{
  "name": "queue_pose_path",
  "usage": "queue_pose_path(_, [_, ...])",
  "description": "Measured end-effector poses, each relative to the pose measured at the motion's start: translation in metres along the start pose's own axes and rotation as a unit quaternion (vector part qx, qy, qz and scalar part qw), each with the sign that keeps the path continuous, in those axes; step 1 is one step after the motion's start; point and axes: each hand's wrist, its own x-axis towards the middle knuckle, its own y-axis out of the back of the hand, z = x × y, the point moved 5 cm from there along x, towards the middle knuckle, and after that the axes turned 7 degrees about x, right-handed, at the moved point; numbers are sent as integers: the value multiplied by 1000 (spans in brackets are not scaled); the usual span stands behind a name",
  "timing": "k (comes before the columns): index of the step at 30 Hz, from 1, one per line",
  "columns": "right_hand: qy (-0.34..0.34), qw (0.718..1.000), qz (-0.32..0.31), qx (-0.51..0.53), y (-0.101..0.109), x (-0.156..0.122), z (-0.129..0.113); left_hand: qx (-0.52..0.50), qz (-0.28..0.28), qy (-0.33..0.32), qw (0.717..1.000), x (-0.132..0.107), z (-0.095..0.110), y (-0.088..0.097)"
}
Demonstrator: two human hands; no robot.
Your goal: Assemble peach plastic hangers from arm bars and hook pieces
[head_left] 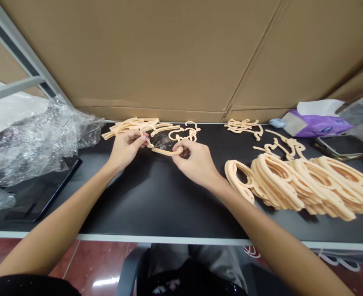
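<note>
near mid-frame, the left hand [127, 149] pinched a hook [149, 143], the right hand [196, 158] a strip [165, 152], joined or not unclear; loose strips [132, 124] lay unassembled upper centre, a stack [280, 181] lower right.

From the table's middle [156, 205]: at twelve o'clock, small hooks [193, 132], with a cardboard wall [156, 53] behind the table; at one, more hooks [241, 125]; at two, a tissue packet [318, 124], before it a phone [346, 146]; at three, stacked pieces [273, 181]; at nine, a tablet [53, 197] partly under plastic wrap [36, 139]; at eleven, piled strips [138, 122].
</note>
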Motion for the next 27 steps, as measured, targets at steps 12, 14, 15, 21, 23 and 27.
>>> queue_pose_path(12, [-27, 964, -138, -227, 3, -5, -2, 36, -48, 14, 998, -4, 2, -8])
queue_pose_path(14, [-26, 969, -131, -208, 4, -4, -1, 23, -56, 18, 998, -5, 2, -10])
queue_pose_path(15, [-24, 974, -121, -191, 5, -4, 0, 11, -62, 23, 998, -5, 2, -10])
queue_pose_path(21, [-3, 999, -11, -36, 9, 3, 5, -15, -78, 41, 996, -5, -3, -12])
queue_pose_path(23, [-1, 999, 23, 35, 8, 4, 8, -1, -74, 40, 996, -6, -4, -12])
queue_pose_path(27, [-19, 972, 60, 226, 1, 3, 10, 26, -100, 29, 994, -10, 3, -16])
